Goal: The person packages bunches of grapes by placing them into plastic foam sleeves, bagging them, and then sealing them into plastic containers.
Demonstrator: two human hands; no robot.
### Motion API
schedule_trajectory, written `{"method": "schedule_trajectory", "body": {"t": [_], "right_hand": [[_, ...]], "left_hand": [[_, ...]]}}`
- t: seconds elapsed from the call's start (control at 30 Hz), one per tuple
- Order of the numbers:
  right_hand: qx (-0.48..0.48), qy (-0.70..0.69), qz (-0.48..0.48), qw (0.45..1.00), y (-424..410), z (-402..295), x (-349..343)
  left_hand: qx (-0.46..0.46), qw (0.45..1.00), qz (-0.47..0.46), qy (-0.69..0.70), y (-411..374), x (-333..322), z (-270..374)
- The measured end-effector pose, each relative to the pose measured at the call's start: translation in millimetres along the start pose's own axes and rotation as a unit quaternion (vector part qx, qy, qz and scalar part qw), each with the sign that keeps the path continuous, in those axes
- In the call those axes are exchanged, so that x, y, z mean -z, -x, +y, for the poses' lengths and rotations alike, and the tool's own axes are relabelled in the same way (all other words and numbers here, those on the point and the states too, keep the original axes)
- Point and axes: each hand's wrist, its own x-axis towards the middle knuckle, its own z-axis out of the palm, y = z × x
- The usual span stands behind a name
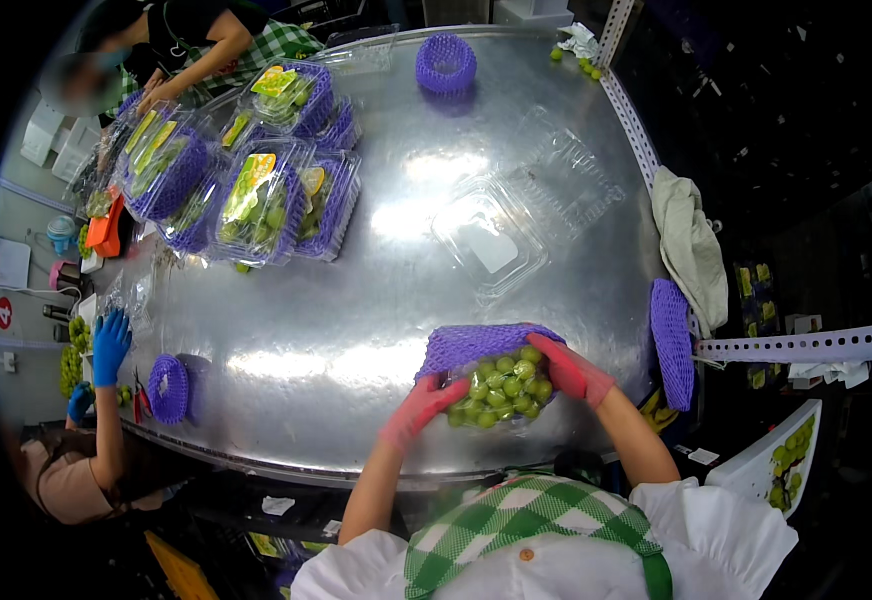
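Note:
Both my hands wear pink gloves and hold a clear plastic tub of green grapes (499, 390) near the table's front edge. My left hand (424, 409) grips its left side, thumb lying along the grapes. On the opposite side my right hand (572, 367) has its fingers at the upper right corner. A purple foam net sleeve (481, 345) lies against the tub's far side, its edge between my hands. Beyond it, an empty clear clamshell container (492, 240) rests on the metal table (316, 315), its lid (574, 184) spreading up and right.
Packed grape clamshells (256, 202) with labels are stacked at the left, where a co-worker's hands (154, 94) reach in. Another co-worker's blue-gloved hand (111, 349) is at the left edge. Foam net rings (445, 64) and red-handled scissors (141, 401) lie about. A cloth (687, 240) hangs right.

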Motion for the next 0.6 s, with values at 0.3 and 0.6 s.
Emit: {"method": "schedule_trajectory", "body": {"t": [0.3, 0.6], "right_hand": [[0.121, 0.137, 0.076, 0.980, 6.1, 0.9, -19.6], [0.116, 0.115, 0.106, 0.981, 1.3, 10.6, -8.7]], "left_hand": [[-0.090, 0.995, 0.029, 0.040, 1.2, -4.4, -14.9], [-0.013, 0.997, 0.076, 0.027, 0.1, -5.0, -19.2]]}}
